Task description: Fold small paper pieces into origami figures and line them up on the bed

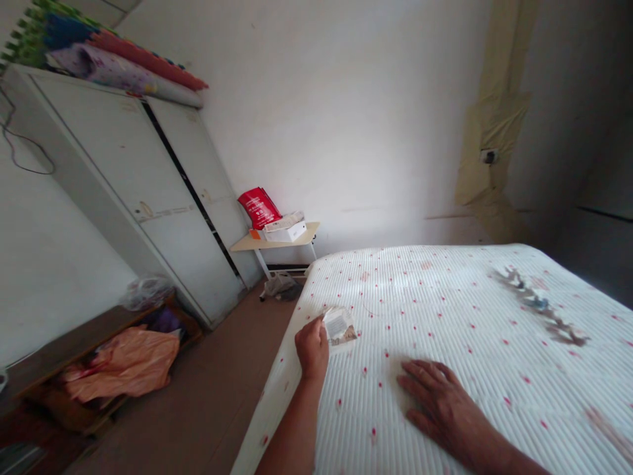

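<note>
Packet is pinched by the left hand, right hand spread on the dotted bed, wall beyond.

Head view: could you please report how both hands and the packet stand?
Left hand gripping clear packet. Right hand palm-down over mattress. Twisted strand farther right, apart from both hands.

Soft light brightens the plain white wall behind the white, ribbed, red-dotted mattress; right of the mattress, the room's corner is deeply shadowed. Left of it, wide-angle distortion stretches the grey two-door wardrobe.
</note>
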Available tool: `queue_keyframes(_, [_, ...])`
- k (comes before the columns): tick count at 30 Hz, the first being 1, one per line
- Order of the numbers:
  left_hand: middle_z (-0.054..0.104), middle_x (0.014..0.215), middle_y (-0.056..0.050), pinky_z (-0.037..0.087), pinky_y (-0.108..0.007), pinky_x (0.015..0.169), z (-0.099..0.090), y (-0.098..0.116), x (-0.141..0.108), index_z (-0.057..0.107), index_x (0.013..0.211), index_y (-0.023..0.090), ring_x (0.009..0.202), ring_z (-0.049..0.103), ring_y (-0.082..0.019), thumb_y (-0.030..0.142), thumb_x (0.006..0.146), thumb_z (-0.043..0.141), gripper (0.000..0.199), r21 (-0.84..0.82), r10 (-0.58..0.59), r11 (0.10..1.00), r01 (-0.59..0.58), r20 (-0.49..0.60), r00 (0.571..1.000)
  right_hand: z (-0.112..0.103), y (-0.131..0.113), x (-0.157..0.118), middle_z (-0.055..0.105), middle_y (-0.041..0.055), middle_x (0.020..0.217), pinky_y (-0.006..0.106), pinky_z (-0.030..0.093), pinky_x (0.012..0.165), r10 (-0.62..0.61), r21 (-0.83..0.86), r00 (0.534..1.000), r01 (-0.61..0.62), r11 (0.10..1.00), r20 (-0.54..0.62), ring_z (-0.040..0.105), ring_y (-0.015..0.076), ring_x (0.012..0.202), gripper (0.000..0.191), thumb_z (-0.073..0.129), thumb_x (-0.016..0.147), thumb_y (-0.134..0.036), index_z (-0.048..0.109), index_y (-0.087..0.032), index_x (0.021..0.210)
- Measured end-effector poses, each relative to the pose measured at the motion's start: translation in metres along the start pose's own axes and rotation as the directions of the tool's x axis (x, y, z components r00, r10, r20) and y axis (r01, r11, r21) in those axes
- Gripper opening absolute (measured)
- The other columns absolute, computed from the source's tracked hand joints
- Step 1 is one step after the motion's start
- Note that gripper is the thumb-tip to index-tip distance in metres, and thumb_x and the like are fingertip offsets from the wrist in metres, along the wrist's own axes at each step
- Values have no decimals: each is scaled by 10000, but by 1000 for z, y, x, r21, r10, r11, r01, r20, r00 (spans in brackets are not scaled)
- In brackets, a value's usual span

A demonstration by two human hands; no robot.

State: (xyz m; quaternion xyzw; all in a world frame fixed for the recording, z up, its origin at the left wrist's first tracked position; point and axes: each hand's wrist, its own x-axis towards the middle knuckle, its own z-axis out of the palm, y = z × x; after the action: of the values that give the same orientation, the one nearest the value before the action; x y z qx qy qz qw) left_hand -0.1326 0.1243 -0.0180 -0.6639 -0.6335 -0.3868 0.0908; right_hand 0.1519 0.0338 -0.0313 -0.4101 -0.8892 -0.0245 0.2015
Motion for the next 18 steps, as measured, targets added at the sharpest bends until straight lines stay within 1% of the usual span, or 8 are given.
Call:
queue_keyframes(5, [683, 915, -69, 453, -302, 801, 4, 4, 5, 642, 903, 160, 867, 615, -178, 134, 804, 408, 255, 38, 71, 997, -73, 51, 996, -1, -1, 1, 527, 71, 1261, 457, 348, 918, -14, -9, 999, 14, 1000, -47, 482, 262, 1119, 402, 511, 821, -386, 518, -270, 1206])
queue_keyframes(6, [682, 919, -73, 455, -310, 807, 5, 3, 7, 641, 907, 156, 873, 614, -182, 135, 806, 405, 258, 42, 65, 997, -66, 27, 998, -1, -1, 1, 527, 71, 1260, 454, 350, 917, -18, -14, 999, 17, 1000, -51, 484, 261, 1118, 401, 511, 821, -385, 518, -268, 1205])
queue_keyframes(8, [677, 933, -87, 456, -325, 824, 6, -1, 10, 638, 931, 144, 890, 610, -191, 153, 821, 393, 269, 29, 33, 999, -31, -68, 997, -1, -1, 1, 529, 68, 1258, 454, 349, 918, -25, -30, 998, 24, 999, -51, 483, 260, 1120, 398, 512, 822, -382, 518, -266, 1202])
queue_keyframes(10, [664, 976, -105, 450, -341, 856, 7, -9, 11, 625, 981, 128, 935, 598, -201, 166, 831, 374, 295, -8, 2, 1000, -4, -197, 980, 0, -1, 1, 535, 69, 1251, 456, 348, 918, -33, -40, 998, 31, 999, -51, 483, 262, 1121, 392, 511, 822, -377, 521, -264, 1198])
queue_keyframes(12, [647, 1024, -115, 440, -355, 884, 7, -17, 10, 612, 1022, 127, 978, 580, -207, 175, 831, 371, 312, -29, -38, 999, 31, -272, 961, 1, -1, 1, 540, 73, 1246, 457, 348, 916, -39, -45, 998, 37, 998, -50, 486, 264, 1117, 386, 509, 823, -367, 526, -260, 1193])
queue_keyframes(13, [648, 1017, -115, 441, -359, 887, 6, -20, 9, 616, 1017, 127, 974, 580, -209, 175, 828, 372, 313, -30, -43, 999, 36, -266, 963, 0, -2, 1, 541, 77, 1244, 458, 349, 914, -39, -46, 998, 37, 998, -49, 488, 265, 1114, 386, 509, 823, -365, 527, -257, 1193])
queue_keyframes(15, [654, 993, -103, 445, -359, 888, 6, -24, 6, 632, 985, 138, 967, 578, -209, 177, 823, 382, 301, -30, -20, 999, 15, -188, 982, 0, -2, 2, 544, 82, 1240, 462, 351, 910, -35, -48, 998, 33, 998, -43, 491, 271, 1109, 389, 511, 819, -368, 531, -250, 1190])
queue_keyframes(18, [649, 997, -85, 447, -350, 889, 5, -21, 2, 635, 981, 160, 969, 568, -196, 162, 824, 382, 298, -25, 12, 1000, -14, -73, 997, -1, -4, 2, 548, 84, 1234, 467, 356, 903, -23, -50, 999, 21, 999, -41, 495, 277, 1102, 388, 518, 813, -377, 539, -248, 1178])
